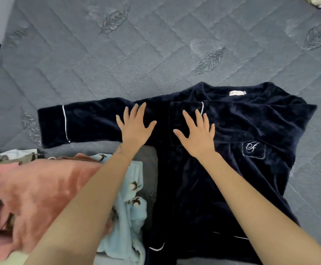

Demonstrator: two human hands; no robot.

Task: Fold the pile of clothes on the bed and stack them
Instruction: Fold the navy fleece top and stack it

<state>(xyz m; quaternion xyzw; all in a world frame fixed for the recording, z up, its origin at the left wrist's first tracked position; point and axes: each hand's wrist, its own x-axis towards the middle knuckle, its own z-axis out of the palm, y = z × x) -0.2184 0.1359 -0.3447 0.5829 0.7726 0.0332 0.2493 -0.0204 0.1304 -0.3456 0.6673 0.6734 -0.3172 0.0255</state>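
On the mattress [117, 54]: grey, quilted, stitched with leaf shapes; it carries everything below.
Navy fleece pyjama top [194, 188]: one, spread flat right of centre. Collar points away from the person, hem lies nearest; its long axis runs near to far.
Pink fleece garment [47, 192]: one, rumpled at the lower left, under the left forearm.
Light-blue printed fleece [133, 207]: one, bunched between the pink garment and the navy top, touching both.
Sleeves: two. The outstretched sleeve [79, 123] runs leftward across the bed, white-piped cuff at its far left end. The folded sleeve [232, 113] lies across the chest, cuff pointing left.
Left hand [134, 129]: palm down, fingers straight and spread, pressing the outstretched sleeve near the shoulder; it grips nothing.
Right hand [197, 136]: likewise flat and splayed, resting by the folded sleeve's cuff; nothing pinched.
Chest pocket [253, 150]: one, with an embroidered monogram, right of the right hand.
Neck label [238, 92]: one, pale, at the collar.
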